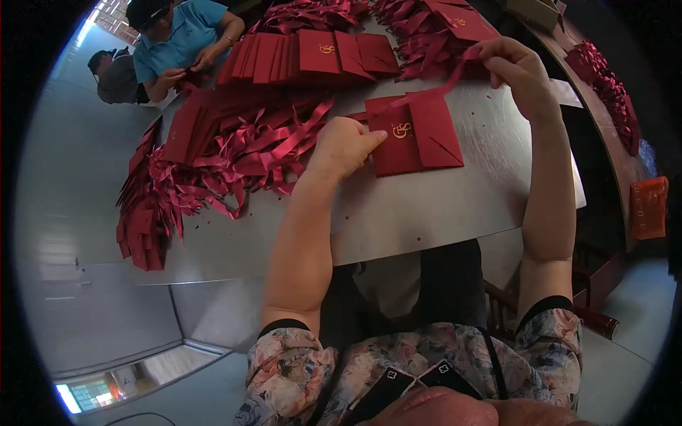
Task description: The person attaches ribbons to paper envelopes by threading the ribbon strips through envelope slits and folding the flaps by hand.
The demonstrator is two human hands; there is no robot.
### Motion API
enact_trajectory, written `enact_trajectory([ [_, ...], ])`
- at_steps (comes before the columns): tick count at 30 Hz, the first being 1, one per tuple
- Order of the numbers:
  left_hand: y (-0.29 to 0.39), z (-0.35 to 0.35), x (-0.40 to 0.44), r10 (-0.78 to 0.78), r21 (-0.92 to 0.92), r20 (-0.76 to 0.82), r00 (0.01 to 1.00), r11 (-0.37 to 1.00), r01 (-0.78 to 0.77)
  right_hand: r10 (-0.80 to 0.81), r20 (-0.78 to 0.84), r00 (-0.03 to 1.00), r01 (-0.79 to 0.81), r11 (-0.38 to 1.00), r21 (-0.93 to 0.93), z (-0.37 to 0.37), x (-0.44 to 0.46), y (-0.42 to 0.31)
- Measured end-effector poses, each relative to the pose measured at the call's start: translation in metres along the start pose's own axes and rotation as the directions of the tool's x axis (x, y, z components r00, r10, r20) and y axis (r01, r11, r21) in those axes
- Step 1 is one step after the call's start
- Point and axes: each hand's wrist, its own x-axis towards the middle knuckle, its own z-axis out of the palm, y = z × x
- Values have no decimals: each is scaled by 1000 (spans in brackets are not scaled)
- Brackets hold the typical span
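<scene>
A red paper bag (435, 131) with a gold logo lies flat on the metal table (398, 213). My left hand (344, 148) pinches the bag's left edge, its thumb beside the logo. Up and to the right of the bag, my right hand (513, 67) is closed on the end of a red ribbon (455, 78), which stretches from the bag's top. Left of my left hand lies a tangled heap of ribbons (263, 149) attached to more red bags.
Behind the bag stands a row of red bags (277, 57), with another pile (462, 25) at the back right. A co-worker in a blue shirt (192, 32) sits at the far left. An orange packet (648, 207) is at the right edge.
</scene>
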Motion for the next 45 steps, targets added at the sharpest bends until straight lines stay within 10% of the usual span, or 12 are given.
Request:
enact_trajectory([
  [14,2,1,0,-34,-597,-81,996,802,-21,-338,-315,887,-42,621,-783,1,-4,-3],
  [17,5,-3,-3,-68,-612,41,997,787,78,-226,-299,927,-24,760,-649,7,-8,-15],
  [21,4,-4,-2,-83,-622,108,991,772,132,-83,-201,976,91,995,29,7,-6,-14],
  [25,2,-3,-1,-67,-612,130,989,780,133,-148,15,989,114,823,556,-8,-3,-6],
  [31,5,-2,-1,-86,-645,106,991,752,134,-196,211,958,-68,558,827,-7,-2,-4],
  [38,1,-1,3,-52,-786,159,986,597,158,4,6,1000,-7,630,776,19,-10,-11],
  [40,-2,-3,5,-53,-815,154,987,558,157,-205,224,953,7,753,658,21,-11,-3],
  [45,1,-8,2,-96,-839,54,994,535,97,-12,383,924,-51,987,153,48,-21,-10],
])
